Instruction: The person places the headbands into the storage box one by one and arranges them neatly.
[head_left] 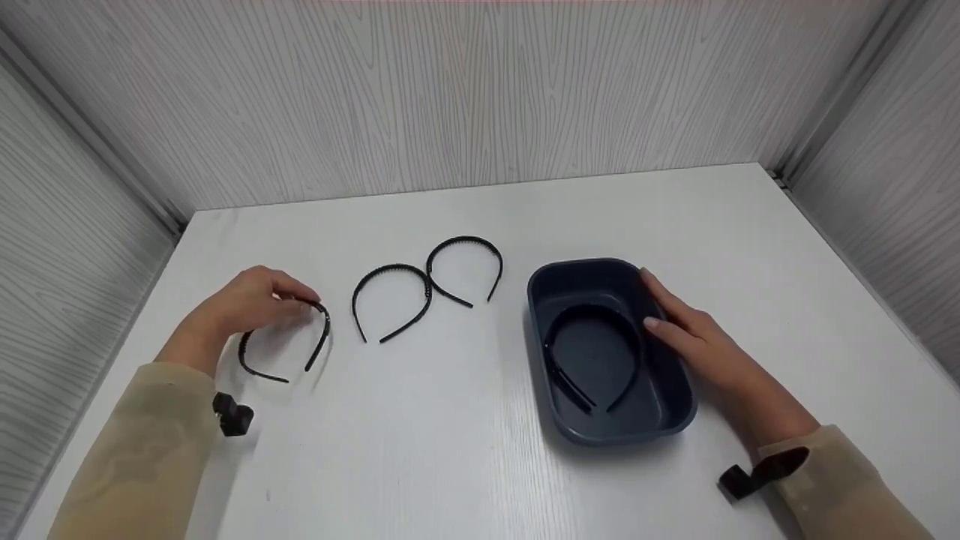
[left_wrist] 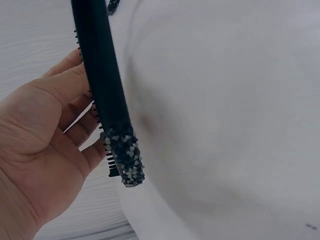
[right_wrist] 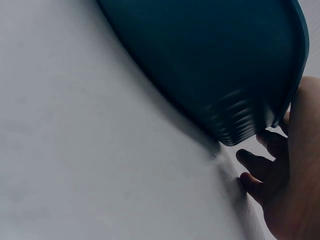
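At the left, my left hand (head_left: 259,304) pinches the top of a black headband (head_left: 327,341), whose open ends face me. The left wrist view shows small teeth along this headband (left_wrist: 102,70) and a speckled, glittery patch near one end. My right hand (head_left: 694,337) grips the right rim of a dark blue plastic bin (head_left: 559,416), with the thumb over the rim and the fingers along the outside. Inside the bin lies a black headband (head_left: 551,352), with its ends toward me. Seen from the right wrist, the fingers reach around the bin's ribbed corner (right_wrist: 235,120).
Two more black headbands lie mid-table: one headband (head_left: 358,300) nearer me, and another headband (head_left: 499,262) behind it to the right, overlapping at the side in this view. The white table (head_left: 420,450) is bounded by wood-grain panels (head_left: 450,97) at the back and sides.
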